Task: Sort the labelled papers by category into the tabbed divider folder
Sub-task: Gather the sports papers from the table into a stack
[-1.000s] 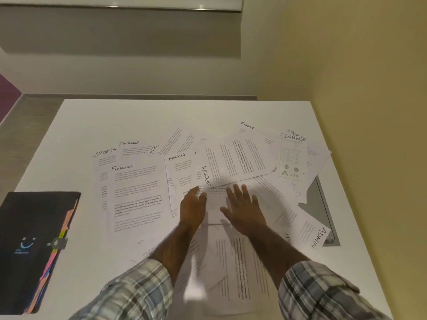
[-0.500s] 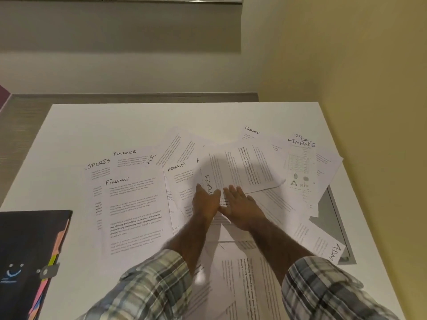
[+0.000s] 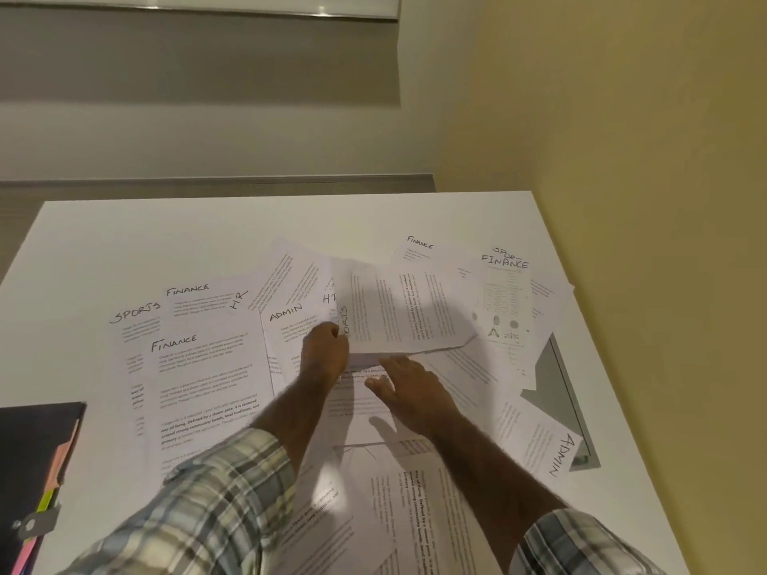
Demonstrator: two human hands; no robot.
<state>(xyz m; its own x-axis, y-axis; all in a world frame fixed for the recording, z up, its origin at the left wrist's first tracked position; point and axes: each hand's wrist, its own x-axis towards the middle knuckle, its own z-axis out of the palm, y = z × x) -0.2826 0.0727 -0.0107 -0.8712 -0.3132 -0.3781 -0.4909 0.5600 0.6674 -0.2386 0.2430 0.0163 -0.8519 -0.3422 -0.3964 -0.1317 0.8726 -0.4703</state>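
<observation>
- The left hand (image 3: 326,352), at frame centre, pinches the near corner of the SPORTS sheet (image 3: 402,309), probably to lift it free for filing.
- The right hand (image 3: 409,385), fingers straight, lies flat on the papers (image 3: 357,408) beneath, probably to pin them down.
- The tabbed divider folder (image 3: 37,462) sits at the lower left of the tabletop (image 3: 166,230), cut off by the frame.
- A grey object (image 3: 556,388) at the right is mostly covered, and I cannot tell what it is.

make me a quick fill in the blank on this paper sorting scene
The left hand pinches the lifted sheet labelled ____.
The black folder lies on the person's ____ side.
The slanted sheet beside the right forearm reads ____.
Missing words: SPORTS; left; ADMIN.
</observation>
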